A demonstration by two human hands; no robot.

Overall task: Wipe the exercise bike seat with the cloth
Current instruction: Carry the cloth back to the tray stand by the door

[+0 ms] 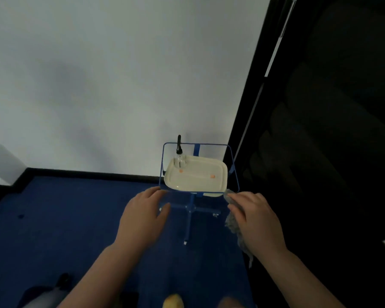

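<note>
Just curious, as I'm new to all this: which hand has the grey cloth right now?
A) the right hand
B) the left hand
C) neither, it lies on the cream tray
A: the right hand grips the grey cloth, which hangs below it, while the left hand is open and empty.

Cloth (236,227): grey, shaggy, crumpled, hangs limp from under the right hand (255,221), which grips its upper part; lower end dangles w/ a frayed tip above blue floor (bike seat not in view), top edge just beside the stand's corner.
</note>
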